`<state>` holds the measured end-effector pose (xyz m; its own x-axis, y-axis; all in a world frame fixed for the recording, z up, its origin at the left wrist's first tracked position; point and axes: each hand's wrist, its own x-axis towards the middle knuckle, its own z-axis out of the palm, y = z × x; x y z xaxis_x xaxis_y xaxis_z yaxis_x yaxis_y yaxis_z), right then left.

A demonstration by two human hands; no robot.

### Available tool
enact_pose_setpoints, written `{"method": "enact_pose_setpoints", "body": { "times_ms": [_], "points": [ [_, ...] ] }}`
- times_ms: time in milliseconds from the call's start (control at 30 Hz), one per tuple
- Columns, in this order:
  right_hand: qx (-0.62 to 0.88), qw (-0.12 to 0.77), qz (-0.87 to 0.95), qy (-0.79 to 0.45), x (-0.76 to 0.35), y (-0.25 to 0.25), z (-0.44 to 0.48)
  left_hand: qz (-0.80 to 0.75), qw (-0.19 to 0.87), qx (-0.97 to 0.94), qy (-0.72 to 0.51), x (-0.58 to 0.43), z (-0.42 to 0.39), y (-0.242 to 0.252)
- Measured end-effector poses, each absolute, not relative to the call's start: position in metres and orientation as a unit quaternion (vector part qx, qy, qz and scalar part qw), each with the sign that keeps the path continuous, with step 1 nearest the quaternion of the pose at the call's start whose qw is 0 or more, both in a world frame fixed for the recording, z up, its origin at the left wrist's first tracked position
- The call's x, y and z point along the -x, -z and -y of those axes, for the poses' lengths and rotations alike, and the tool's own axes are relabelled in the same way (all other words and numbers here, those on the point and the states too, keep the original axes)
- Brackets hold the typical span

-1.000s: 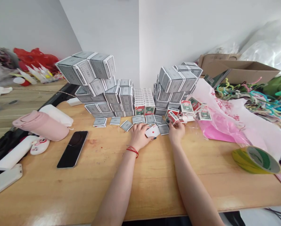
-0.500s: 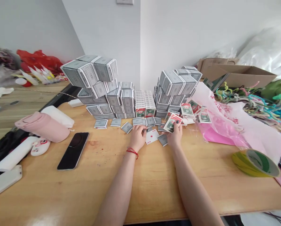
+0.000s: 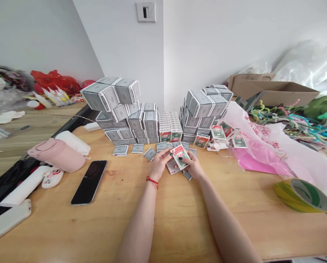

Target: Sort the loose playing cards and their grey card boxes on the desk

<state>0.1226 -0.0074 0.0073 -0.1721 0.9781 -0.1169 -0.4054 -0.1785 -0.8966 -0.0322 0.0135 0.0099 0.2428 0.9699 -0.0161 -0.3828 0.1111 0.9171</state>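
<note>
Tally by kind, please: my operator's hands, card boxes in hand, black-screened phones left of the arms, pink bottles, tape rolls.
Left hand and right hand: 2
Card box in hand: 1
Black-screened phone: 1
Pink bottle: 1
Tape roll: 1
Total: 6

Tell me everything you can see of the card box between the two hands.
The card box is small and rectangular, apparently thin printed cardboard, with a red band at the far end, a green panel and whitish edges. Its printing is too small to read. It is tilted, broad face towards the camera, above loose cards. The right hand holds it, thumb across the front; the left hand's fingertips meet its left edge. Whether it is sealed is unclear.
</note>
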Motion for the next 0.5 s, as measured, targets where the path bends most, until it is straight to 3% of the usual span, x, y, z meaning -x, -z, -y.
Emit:
{"method": "enact_pose_setpoints", "body": {
  "times_ms": [500],
  "points": [
    [0.391,0.507,0.364,-0.677,-0.1234,-0.0141,0.0105,-0.349,0.653,-0.445,-0.503,0.0331,-0.0128,-0.0094]
  ]
}}
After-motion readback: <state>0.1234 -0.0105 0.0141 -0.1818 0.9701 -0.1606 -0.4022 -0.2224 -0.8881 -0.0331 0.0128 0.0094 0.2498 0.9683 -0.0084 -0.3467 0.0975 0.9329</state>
